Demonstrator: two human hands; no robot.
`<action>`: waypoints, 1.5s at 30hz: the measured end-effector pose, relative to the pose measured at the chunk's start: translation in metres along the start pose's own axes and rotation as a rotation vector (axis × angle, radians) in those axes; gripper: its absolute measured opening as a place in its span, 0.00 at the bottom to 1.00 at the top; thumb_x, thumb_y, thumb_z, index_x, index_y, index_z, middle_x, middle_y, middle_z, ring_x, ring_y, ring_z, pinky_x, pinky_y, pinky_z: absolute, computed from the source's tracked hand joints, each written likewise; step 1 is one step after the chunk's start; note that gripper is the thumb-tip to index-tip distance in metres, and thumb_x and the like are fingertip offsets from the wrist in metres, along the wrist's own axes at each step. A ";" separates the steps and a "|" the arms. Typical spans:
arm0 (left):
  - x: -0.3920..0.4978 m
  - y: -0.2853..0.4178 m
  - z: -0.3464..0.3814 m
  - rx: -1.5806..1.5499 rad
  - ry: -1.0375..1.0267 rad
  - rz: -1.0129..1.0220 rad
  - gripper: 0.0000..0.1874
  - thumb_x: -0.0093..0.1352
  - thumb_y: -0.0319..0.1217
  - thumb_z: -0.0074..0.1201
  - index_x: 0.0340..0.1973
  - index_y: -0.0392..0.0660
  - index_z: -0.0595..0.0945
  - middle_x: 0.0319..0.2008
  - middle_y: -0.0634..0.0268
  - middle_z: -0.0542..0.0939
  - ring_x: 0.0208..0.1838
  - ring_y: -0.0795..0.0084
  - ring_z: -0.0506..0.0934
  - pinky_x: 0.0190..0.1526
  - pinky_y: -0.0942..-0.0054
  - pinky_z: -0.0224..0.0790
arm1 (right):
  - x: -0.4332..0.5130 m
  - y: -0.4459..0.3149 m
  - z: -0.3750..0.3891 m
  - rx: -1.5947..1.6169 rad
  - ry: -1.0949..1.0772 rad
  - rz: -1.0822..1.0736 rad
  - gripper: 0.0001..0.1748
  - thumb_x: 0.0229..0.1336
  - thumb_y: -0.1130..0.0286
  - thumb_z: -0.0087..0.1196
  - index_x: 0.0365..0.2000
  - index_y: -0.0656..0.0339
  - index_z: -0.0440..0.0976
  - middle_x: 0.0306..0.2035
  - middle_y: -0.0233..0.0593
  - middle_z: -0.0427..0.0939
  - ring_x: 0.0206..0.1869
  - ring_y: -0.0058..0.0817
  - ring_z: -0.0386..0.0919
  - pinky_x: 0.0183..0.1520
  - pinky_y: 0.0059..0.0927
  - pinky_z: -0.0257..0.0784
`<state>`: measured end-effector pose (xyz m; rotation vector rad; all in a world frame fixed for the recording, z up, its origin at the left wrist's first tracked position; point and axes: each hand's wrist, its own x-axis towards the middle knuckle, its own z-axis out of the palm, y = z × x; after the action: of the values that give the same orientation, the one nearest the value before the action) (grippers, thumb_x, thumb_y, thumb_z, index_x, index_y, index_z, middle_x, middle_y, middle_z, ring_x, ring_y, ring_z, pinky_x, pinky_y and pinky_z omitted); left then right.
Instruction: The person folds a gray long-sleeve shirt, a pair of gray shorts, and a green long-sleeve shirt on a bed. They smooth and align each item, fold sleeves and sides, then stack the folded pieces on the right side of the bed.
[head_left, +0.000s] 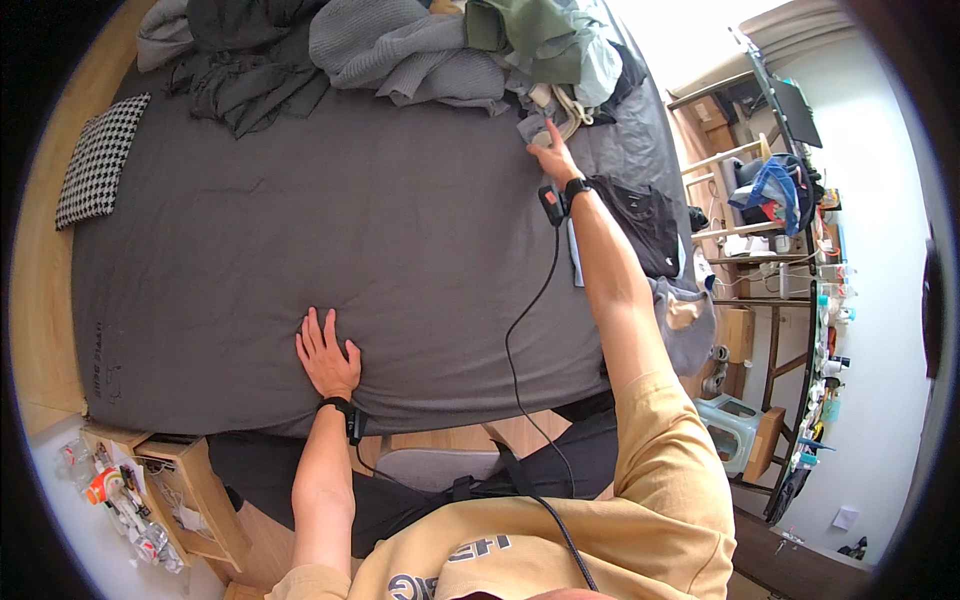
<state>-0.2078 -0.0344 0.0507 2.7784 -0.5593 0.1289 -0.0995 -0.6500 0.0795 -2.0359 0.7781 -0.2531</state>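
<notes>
My left hand (328, 354) lies palm down on the dark grey bed sheet (360, 225), fingers spread, near the bed's front edge. The cloth creases around it. My right hand (553, 156) stretches to the far right, against a cream-coloured strapped item (562, 124) at the edge of a clothes pile. Its thumb and index finger are apart; the other fingers are hidden, so a grip cannot be made out. Behind that item are an olive green garment (536, 37) and a grey ribbed knit (405, 52). A black T-shirt (637, 225) lies beside my right forearm.
A houndstooth cushion (103, 161) rests by the wooden headboard (37, 300). Crumpled dark clothing (247, 90) lies at the far left. Cables (512, 337) run from devices on both wrists. A wooden nightstand (191, 495) stands left; a cluttered desk (814, 360) and blue-grey stool (727, 431) stand right.
</notes>
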 end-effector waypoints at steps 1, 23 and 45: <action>0.001 -0.001 0.001 0.000 -0.002 0.006 0.38 0.68 0.41 0.52 0.76 0.52 0.69 0.82 0.52 0.61 0.82 0.47 0.60 0.81 0.42 0.46 | 0.004 -0.001 0.005 0.020 0.028 0.042 0.48 0.57 0.63 0.71 0.76 0.54 0.66 0.66 0.55 0.79 0.68 0.43 0.78 0.68 0.39 0.74; -0.012 0.063 -0.063 -0.317 -0.070 0.816 0.48 0.61 0.37 0.71 0.77 0.52 0.66 0.81 0.50 0.59 0.82 0.44 0.59 0.81 0.45 0.52 | -0.499 -0.045 0.064 -0.448 -1.122 -0.627 0.23 0.60 0.51 0.65 0.25 0.62 0.81 0.23 0.50 0.81 0.29 0.54 0.80 0.32 0.53 0.71; 0.051 0.142 -0.353 -0.342 -0.483 0.828 0.27 0.61 0.24 0.68 0.56 0.48 0.80 0.35 0.58 0.86 0.39 0.62 0.85 0.45 0.62 0.77 | -0.450 -0.225 -0.199 -0.179 -0.474 -0.733 0.14 0.71 0.75 0.60 0.55 0.66 0.81 0.39 0.50 0.86 0.39 0.40 0.85 0.47 0.37 0.80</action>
<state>-0.2261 -0.0682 0.4327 2.0757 -1.6424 -0.4302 -0.4455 -0.4237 0.4289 -2.3531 -0.2648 -0.0964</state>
